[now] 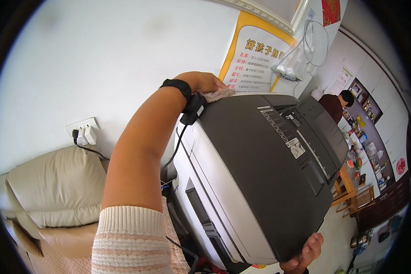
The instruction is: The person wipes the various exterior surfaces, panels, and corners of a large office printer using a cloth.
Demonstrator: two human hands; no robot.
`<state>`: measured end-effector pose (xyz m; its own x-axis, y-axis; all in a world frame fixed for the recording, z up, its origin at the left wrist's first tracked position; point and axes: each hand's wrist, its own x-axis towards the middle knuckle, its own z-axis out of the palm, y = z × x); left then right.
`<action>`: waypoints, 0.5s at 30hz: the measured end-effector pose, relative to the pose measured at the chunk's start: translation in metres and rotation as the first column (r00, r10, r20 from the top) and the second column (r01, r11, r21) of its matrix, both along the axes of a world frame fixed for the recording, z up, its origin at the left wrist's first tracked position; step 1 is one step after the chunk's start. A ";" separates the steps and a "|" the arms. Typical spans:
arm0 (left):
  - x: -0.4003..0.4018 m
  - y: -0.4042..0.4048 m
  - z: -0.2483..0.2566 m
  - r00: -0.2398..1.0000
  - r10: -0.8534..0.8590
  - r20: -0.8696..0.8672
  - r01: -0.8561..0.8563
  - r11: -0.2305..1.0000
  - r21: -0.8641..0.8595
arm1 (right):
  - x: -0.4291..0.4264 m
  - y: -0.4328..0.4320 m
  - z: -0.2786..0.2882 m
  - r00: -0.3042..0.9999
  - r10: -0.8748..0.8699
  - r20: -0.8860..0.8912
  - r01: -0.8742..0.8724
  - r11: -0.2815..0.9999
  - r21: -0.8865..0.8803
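A large multifunction printer with a dark grey lid and white body stands tilted across the view. My left hand reaches over its far left corner and presses a crumpled, pale cloth on the top edge near the wall. A black strap circles that wrist, with a black box and a cable beside it. At the lower right, my right hand curls its fingers around the printer's near corner; part of the hand is hidden behind the lid.
A beige leather sofa stands left, below a wall socket with plugs. A printed poster and a clear bag with coiled cable hang on the wall. A person stands beyond, near a wooden chair.
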<state>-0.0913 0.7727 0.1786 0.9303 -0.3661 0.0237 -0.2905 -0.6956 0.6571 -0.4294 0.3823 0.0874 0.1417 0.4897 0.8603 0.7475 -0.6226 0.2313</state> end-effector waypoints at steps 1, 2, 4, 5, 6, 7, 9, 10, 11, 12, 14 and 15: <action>-0.003 -0.002 0.002 0.994 0.051 -0.098 -0.055 0.998 -0.031 | -0.003 -0.002 0.000 0.998 -0.046 -0.037 0.045 0.998 -0.032; 0.008 0.001 -0.004 0.993 0.010 -0.119 -0.017 0.998 -0.062 | -0.003 -0.002 0.001 0.998 -0.051 -0.037 0.050 0.998 -0.027; 0.001 0.006 -0.006 0.998 -0.048 -0.032 0.048 0.999 -0.016 | -0.003 -0.002 0.000 1.000 -0.029 -0.008 0.029 0.999 -0.033; -0.002 0.008 -0.006 0.992 -0.108 0.060 0.106 0.994 0.024 | -0.002 0.000 0.002 0.999 -0.034 -0.015 0.034 0.999 -0.025; -0.018 0.009 0.000 0.995 -0.053 -0.086 0.049 0.998 -0.048 | -0.001 0.004 0.003 1.000 -0.003 -0.009 0.003 1.000 0.018; -0.029 0.018 -0.001 0.994 -0.045 -0.099 0.041 0.998 -0.041 | 0.000 0.006 0.002 0.999 0.038 0.000 -0.037 0.997 0.062; -0.049 0.039 -0.009 0.974 -0.095 -0.206 0.046 0.972 -0.229 | -0.010 -0.002 -0.007 0.998 -0.022 -0.058 0.024 0.999 0.025; -0.057 0.048 -0.013 0.964 -0.116 -0.238 0.045 0.957 -0.286 | -0.014 -0.006 -0.010 0.991 -0.090 -0.099 0.089 0.996 -0.015; -0.066 0.057 -0.023 0.986 -0.110 0.127 0.124 0.986 -0.108 | -0.014 -0.008 -0.008 0.991 -0.086 -0.104 0.086 0.996 -0.008; -0.079 0.067 -0.025 0.868 -0.155 0.472 0.123 0.988 0.097 | -0.014 -0.008 -0.005 0.989 -0.093 -0.114 0.090 0.995 -0.035; -0.105 0.073 -0.018 0.960 -0.050 0.275 0.027 0.996 0.085 | -0.016 -0.011 -0.006 0.986 -0.101 -0.132 0.094 0.994 -0.064; -0.116 0.075 -0.015 0.995 0.060 0.075 -0.067 0.994 0.082 | -0.016 -0.012 -0.008 0.981 -0.086 -0.171 0.083 0.996 -0.024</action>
<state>-0.2077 0.8477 0.1638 0.9487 -0.3100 0.0631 -0.2886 -0.7663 0.5740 -0.4456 0.3698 0.0797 0.3282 0.4839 0.8113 0.7221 -0.6822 0.1148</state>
